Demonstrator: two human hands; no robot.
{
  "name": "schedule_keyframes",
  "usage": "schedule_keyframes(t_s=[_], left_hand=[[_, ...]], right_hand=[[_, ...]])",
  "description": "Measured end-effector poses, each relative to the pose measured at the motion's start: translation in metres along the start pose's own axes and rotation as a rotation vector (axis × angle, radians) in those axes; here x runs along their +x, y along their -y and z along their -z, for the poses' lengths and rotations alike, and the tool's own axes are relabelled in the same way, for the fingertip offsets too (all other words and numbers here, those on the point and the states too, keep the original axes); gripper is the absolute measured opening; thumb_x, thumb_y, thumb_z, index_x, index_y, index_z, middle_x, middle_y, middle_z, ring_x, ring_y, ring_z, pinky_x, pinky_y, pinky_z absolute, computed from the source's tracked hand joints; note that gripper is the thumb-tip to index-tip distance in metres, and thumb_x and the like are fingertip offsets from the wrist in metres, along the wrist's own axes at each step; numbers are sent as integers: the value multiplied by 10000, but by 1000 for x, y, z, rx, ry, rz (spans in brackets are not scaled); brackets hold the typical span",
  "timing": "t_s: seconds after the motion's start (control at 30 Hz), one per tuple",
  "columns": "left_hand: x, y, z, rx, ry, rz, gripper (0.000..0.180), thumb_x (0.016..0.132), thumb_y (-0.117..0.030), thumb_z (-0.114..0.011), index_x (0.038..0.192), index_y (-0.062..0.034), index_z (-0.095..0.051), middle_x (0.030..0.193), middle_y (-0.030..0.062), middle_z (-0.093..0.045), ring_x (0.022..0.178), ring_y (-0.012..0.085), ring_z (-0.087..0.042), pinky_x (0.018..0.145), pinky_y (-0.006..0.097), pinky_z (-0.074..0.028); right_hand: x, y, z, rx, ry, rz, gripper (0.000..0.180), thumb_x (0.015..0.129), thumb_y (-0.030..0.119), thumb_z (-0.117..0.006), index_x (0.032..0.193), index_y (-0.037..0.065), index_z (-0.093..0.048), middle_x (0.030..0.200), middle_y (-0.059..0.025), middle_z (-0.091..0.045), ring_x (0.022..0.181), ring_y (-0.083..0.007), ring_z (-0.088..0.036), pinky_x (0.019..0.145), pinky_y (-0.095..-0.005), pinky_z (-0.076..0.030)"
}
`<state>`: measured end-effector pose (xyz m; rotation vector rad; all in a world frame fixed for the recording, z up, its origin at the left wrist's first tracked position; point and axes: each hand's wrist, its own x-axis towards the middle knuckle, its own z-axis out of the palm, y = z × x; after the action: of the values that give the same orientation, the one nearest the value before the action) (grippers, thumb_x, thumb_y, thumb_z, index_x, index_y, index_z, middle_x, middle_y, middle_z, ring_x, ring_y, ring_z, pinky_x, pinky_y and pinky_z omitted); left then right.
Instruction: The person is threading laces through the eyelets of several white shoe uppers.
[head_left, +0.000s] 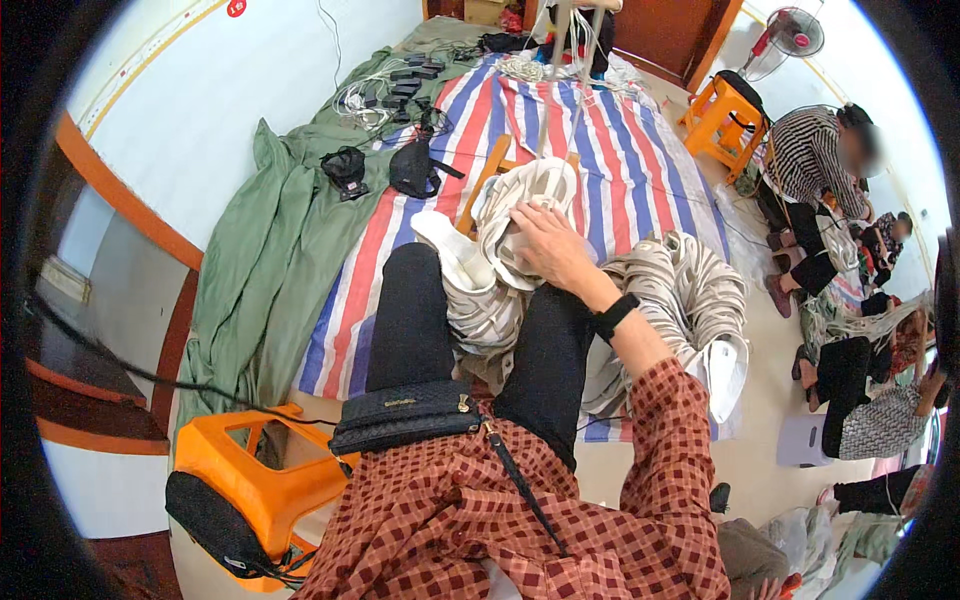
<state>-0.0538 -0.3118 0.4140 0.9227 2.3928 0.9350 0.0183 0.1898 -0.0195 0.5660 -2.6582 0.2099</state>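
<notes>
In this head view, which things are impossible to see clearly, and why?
- Left hand: not in view; nothing shows where it is.
- Right hand: palm and fingertips face away, so its grip on the white shoe parts is unclear.
- Small dark items at the far end: too small to identify.
- Seated people at right: bent by the fisheye rim.

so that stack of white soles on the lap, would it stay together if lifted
Probably not. The white soles are loose, thin curved pieces merely nested, so they would likely slide apart. They look light and bendy. The right hand rests on top, seemingly steadying them.
</notes>
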Motion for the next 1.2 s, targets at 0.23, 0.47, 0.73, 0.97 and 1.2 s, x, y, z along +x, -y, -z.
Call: schedule_keyframes(t_s=[0.23, 0.47, 0.73, 0.97, 1.2], left_hand=[[22, 18, 21, 123, -43, 2, 229, 891, -151, -502, 1092, -45, -531, 762, 4, -482, 670, 97, -425, 624, 271, -388], [70, 57, 31, 224, -73, 22, 274, 873, -150, -519, 1126, -45, -531, 799, 11, -517, 707, 102, -460, 653, 283, -417], [142, 120, 14, 314, -59, 133, 330, 852, -150, -539, 1164, -44, -530, 842, 19, -557, 750, 108, -501, 687, 296, -450], [234, 160, -282, 105, -215, -104, 211, 833, -129, -577, 1002, -8, -614, 846, 39, -625, 792, 116, -559, 714, 263, -457], [336, 109, -417, -9, -330, -388, 263, 788, -183, -628, 988, -12, -610, 921, 110, -614, 857, 219, -599, 772, 313, -470]], right_hand=[[6, -26, -19, 294, -105, -169, 535, 768, 181, -635, 1249, 13, -470, 1195, -148, -560, 1133, -305, -512, 969, -404, -392], [5, 3, 28, 357, -245, -168, 194, 808, 149, -608, 911, -16, -615, 856, -129, -631, 822, -223, -625, 743, -321, -477], [-218, -6, 56, 1991, -1054, -621, 229, 889, 186, -488, 926, -12, -595, 907, -116, -643, 838, -251, -623, 858, -420, -473], [-308, 59, 54, 1159, 341, -1397, 246, 887, 229, -555, 928, -8, -607, 759, -72, -642, 731, -202, -646, 660, -322, -523], [-115, 17, 54, 896, -329, -970, 230, 890, 193, -545, 820, -20, -597, 676, -64, -577, 629, -129, -506, 600, -270, -417]])
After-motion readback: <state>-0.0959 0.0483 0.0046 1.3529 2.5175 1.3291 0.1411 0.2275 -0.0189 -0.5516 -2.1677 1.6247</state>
